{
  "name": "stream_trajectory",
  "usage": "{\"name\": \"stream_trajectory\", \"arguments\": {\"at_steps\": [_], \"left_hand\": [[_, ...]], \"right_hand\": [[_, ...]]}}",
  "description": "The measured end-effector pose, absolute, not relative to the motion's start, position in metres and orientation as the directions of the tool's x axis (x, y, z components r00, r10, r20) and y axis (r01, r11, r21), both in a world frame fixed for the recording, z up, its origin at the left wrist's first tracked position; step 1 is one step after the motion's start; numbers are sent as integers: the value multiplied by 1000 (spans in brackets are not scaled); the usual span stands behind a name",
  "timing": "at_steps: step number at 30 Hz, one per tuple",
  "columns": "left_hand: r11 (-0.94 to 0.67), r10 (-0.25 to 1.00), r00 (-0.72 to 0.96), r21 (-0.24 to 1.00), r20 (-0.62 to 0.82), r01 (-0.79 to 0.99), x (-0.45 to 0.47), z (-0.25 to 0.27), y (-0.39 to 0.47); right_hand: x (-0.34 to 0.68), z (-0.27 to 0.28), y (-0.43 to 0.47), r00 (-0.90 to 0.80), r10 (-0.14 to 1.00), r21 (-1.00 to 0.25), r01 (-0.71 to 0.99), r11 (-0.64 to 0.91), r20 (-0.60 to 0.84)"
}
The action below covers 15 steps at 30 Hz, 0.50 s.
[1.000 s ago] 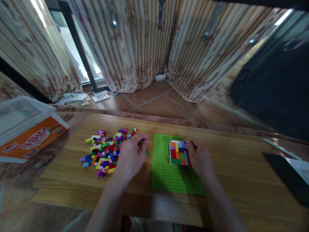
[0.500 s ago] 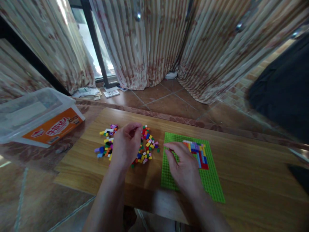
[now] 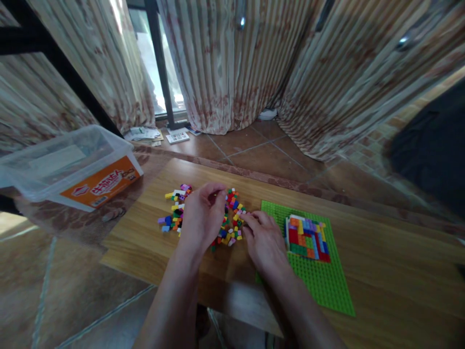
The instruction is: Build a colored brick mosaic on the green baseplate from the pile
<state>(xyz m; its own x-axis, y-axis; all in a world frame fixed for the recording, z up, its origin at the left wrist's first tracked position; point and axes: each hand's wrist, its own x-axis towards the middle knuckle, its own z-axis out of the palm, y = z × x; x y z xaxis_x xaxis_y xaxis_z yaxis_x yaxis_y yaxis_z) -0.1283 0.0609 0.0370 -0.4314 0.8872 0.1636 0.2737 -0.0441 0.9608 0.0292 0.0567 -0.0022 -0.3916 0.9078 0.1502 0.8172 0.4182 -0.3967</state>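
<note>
Loose toy building bricks in many colours lie in a pile on the wooden table. My left hand is over the middle of the pile, its thumb and fingers pinched together; anything between them is too small to make out. At the pile's right edge, my right hand reaches in with thumb and index finger slightly apart, close to the nearest bricks. It also covers the left edge of a green baseplate. On that baseplate, a flat block of joined coloured bricks sits toward the upper part.
A clear plastic bin with an orange label stands left of the wooden table. Striped curtains hang behind. Papers lie on the tiled floor, and a dark object is at the right.
My right hand has moved left from above the baseplate to the pile's edge, uncovering more of the joined bricks. My left hand stays pinched over the pile. The whole view has shifted slightly.
</note>
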Motion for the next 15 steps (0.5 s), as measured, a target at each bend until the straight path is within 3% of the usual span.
{"name": "stream_trajectory", "arguments": {"at_steps": [15], "left_hand": [[-15, 900, -401, 934, 168, 357, -123, 38, 60]], "right_hand": [[31, -2, 59, -364, 918, -481, 784, 392, 154]]}}
